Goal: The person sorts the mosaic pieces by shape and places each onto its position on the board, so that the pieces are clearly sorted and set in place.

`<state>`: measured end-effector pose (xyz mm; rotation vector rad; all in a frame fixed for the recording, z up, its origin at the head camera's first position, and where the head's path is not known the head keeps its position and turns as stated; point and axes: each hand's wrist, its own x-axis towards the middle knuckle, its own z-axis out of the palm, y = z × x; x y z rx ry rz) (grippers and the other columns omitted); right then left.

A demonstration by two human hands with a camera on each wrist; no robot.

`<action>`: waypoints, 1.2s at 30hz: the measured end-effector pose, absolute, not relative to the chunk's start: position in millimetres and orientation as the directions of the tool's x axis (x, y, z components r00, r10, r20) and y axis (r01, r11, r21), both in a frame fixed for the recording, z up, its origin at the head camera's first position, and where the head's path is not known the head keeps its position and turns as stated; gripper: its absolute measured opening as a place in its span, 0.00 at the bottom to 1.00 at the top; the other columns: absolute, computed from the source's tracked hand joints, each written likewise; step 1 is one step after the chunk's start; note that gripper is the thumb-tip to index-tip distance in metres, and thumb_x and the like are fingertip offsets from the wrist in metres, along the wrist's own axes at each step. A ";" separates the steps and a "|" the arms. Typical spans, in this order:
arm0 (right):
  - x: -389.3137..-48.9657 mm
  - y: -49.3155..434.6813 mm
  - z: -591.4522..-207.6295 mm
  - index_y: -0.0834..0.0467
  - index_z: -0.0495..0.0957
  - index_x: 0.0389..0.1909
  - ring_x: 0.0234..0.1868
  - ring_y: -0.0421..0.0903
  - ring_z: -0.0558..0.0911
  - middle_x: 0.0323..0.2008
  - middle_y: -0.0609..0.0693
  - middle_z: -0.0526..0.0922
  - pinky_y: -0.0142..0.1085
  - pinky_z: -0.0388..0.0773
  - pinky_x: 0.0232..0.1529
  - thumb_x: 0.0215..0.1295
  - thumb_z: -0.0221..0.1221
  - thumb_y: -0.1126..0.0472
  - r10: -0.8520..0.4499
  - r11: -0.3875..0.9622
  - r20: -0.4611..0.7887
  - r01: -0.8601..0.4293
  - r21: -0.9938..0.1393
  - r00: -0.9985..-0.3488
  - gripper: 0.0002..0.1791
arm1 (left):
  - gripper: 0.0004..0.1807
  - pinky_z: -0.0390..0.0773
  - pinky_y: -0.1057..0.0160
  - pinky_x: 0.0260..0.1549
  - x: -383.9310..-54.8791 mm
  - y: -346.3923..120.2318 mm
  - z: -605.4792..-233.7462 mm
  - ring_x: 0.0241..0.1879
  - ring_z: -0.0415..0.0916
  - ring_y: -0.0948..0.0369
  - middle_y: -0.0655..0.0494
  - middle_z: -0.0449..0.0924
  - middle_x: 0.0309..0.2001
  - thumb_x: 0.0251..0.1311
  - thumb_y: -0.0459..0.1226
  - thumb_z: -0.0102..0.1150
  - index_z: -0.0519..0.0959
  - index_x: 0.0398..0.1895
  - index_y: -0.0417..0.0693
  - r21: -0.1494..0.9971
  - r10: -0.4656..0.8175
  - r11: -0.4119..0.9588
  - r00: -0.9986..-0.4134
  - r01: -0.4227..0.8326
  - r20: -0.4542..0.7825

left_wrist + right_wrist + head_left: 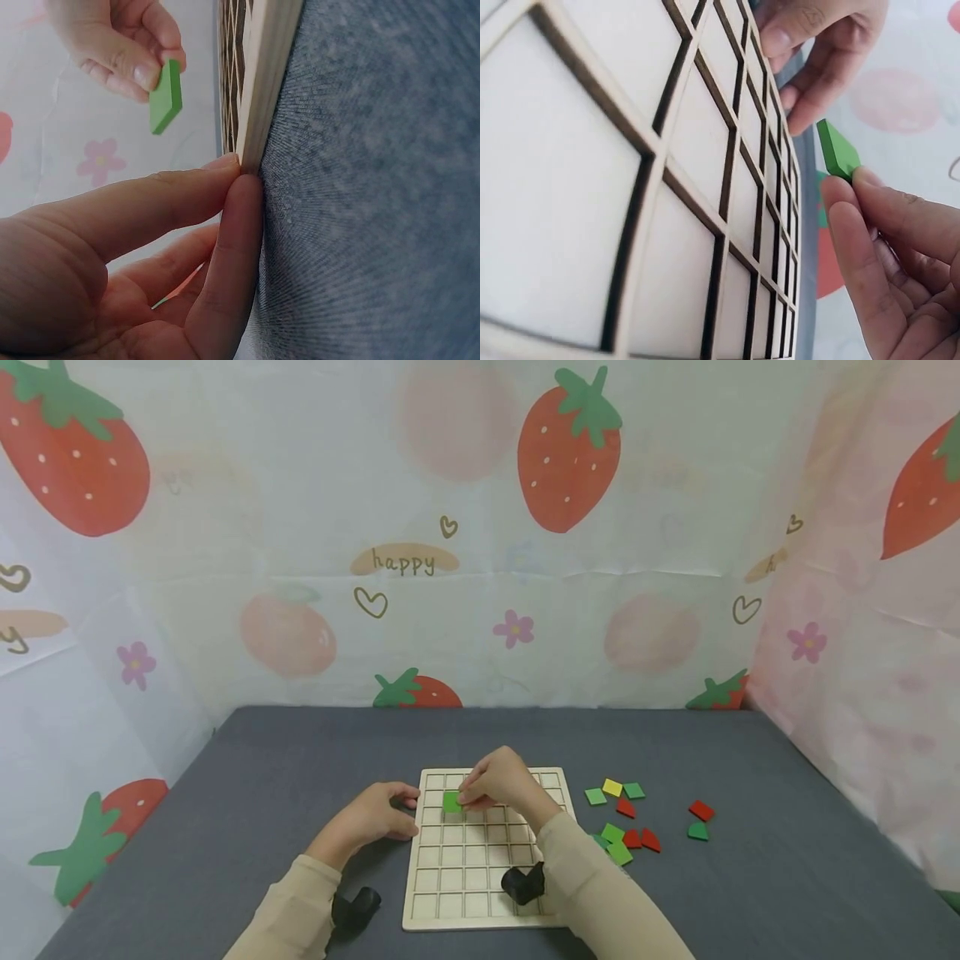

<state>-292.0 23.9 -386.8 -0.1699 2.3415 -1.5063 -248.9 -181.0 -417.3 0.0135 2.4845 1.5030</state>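
A light wooden grid board [450, 906] with raised dividers lies on the table. My right hand [501, 783] pinches a green square tile [840, 154] between thumb and fingertips. In the left wrist view that tile [166, 97] is tilted and held above the board's surface. From the head it overlaps the upper left cells. My left hand [371, 818] rests beside the board, thumb and forefinger spread along its left edge. Close up, the fingertips [244, 195] touch the board's wooden side [264, 90].
Right of the board lie several loose tiles: a yellow square [612, 787], green squares [595, 797] and red pieces [650, 840]. Farther right are a red tile [702, 811] and a dark green one [698, 832]. Black wrist devices [522, 884] sit at both sleeves. A printed cloth [480, 527] stands behind.
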 end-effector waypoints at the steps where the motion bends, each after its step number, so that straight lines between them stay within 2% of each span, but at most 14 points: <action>1: -292.2 22.7 -387.1 0.67 0.87 0.29 0.26 0.47 0.88 0.28 0.58 0.88 0.39 0.88 0.33 0.52 0.71 0.72 -0.283 0.424 -0.229 0.093 -0.901 -0.931 0.03 | 0.32 0.87 0.58 0.38 -249.3 -180.7 -417.5 0.35 0.79 0.59 0.40 0.74 0.49 0.50 0.21 0.67 0.71 0.62 0.28 0.874 0.128 0.472 -0.972 -0.117 -0.199; 9: -295.7 13.5 -390.2 0.65 0.87 0.26 0.23 0.46 0.88 0.23 0.56 0.87 0.39 0.88 0.32 0.53 0.70 0.73 -0.291 0.418 -0.262 0.124 -0.900 -0.920 0.02 | 0.32 0.86 0.58 0.38 -248.9 -180.3 -416.3 0.35 0.79 0.60 0.40 0.74 0.49 0.50 0.21 0.67 0.71 0.62 0.28 0.867 0.122 0.482 -0.971 -0.125 -0.208; 20: -296.2 3.8 -393.5 0.67 0.87 0.28 0.21 0.44 0.86 0.25 0.59 0.88 0.35 0.87 0.28 0.52 0.71 0.73 -0.287 0.419 -0.258 0.121 -0.900 -0.923 0.03 | 0.32 0.86 0.58 0.38 -247.3 -180.2 -412.4 0.35 0.80 0.60 0.40 0.74 0.50 0.50 0.21 0.66 0.71 0.63 0.28 0.872 0.134 0.474 -0.969 -0.120 -0.207; 36: -294.3 -2.4 -396.1 0.69 0.86 0.28 0.18 0.42 0.85 0.23 0.59 0.87 0.34 0.86 0.26 0.52 0.69 0.74 -0.298 0.412 -0.281 0.142 -0.900 -0.912 0.02 | 0.33 0.86 0.58 0.38 -248.6 -180.4 -414.8 0.36 0.80 0.60 0.40 0.74 0.50 0.50 0.21 0.67 0.71 0.63 0.28 0.868 0.135 0.482 -0.970 -0.116 -0.204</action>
